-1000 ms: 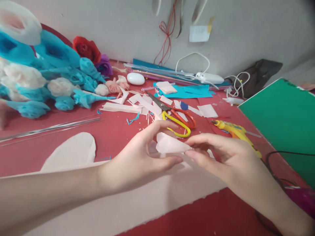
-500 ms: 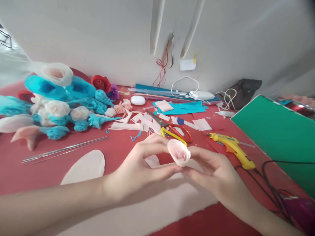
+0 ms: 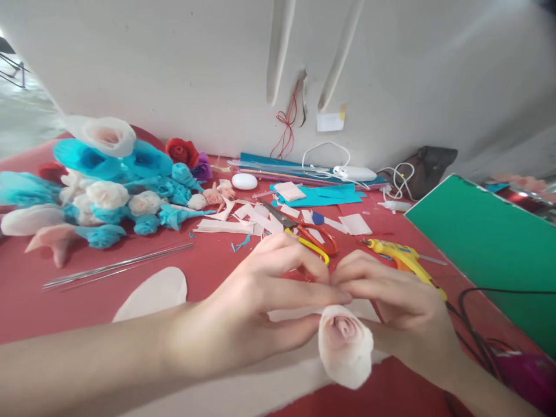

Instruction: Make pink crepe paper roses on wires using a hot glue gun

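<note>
A pale pink paper rose (image 3: 346, 347) faces me, tilted, between my two hands. My left hand (image 3: 269, 295) has its thumb against the rose's left side, with the index finger stretched above it. My right hand (image 3: 399, 313) curls round behind the rose from the right, its fingertips meeting those of my left hand. The rose's base is hidden behind the bloom. Under my hands lies a large pale pink sheet (image 3: 260, 388), and a rounded pale pink petal piece (image 3: 152, 292) rests to the left of it.
Scissors with red and yellow handles (image 3: 304, 231) lie among pale scraps (image 3: 256, 214). A yellow glue gun (image 3: 402, 258) is at right, before a green board (image 3: 490, 249). Blue and white paper flowers (image 3: 104, 197) pile up at left, near thin metal wires (image 3: 121, 266).
The rose has come down and nearer to me, its face now turned more towards me. My fingers have shifted above and behind it, and the view has tilted slightly.
</note>
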A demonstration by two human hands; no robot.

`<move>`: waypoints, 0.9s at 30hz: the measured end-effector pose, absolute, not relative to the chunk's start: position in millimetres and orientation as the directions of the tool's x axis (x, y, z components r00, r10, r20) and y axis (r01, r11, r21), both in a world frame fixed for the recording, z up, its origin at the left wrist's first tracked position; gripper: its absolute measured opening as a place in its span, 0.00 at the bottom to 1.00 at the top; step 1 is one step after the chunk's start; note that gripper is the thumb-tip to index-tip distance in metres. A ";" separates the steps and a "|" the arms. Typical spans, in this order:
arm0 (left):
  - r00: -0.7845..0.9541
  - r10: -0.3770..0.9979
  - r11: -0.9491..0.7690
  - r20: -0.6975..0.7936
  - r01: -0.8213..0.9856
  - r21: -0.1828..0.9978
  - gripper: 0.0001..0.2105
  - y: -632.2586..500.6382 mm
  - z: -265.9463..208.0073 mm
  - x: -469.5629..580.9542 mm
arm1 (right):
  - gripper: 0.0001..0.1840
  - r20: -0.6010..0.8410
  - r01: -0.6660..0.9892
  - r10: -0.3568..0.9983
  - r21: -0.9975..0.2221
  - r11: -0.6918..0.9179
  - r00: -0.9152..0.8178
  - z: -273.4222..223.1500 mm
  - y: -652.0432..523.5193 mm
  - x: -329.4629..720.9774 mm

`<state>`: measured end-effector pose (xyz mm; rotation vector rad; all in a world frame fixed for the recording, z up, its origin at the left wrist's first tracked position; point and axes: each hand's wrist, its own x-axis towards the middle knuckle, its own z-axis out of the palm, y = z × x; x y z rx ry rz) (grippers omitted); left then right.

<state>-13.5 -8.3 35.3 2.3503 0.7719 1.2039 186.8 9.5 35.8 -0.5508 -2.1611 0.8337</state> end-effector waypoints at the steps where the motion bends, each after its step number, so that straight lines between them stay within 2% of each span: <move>1: 0.486 0.628 -0.773 0.608 0.295 0.562 0.08 -9.0 35.9 -14.2 | 0.08 0.491 0.130 0.601 -0.697 0.705 -0.631 35.8 9.3 186.6; 6: 0.472 0.653 -0.751 0.592 0.308 0.584 0.08 -11.3 36.0 -15.9 | 0.05 0.469 0.128 0.632 -0.732 0.669 -0.616 32.8 10.2 184.9; 10: 0.450 0.655 -0.750 0.607 0.288 0.596 0.07 -9.7 35.3 -15.6 | 0.08 0.413 0.091 0.673 -0.810 0.580 -0.614 28.4 11.3 184.8; 16: 0.386 0.677 -0.735 0.627 0.308 0.604 0.06 -7.2 37.4 -13.9 | 0.16 0.301 0.176 0.715 -0.842 0.510 -0.631 26.0 8.7 184.4; 22: 0.381 0.718 -0.693 0.583 0.311 0.650 0.04 -10.4 35.5 -11.0 | 0.04 0.372 0.210 0.727 -0.792 0.573 -0.577 25.3 2.4 177.1; 27: 0.415 0.750 -0.637 0.515 0.241 0.732 0.10 -7.0 32.5 -10.7 | 0.04 0.353 0.233 0.706 -0.773 0.590 -0.614 24.8 1.1 177.5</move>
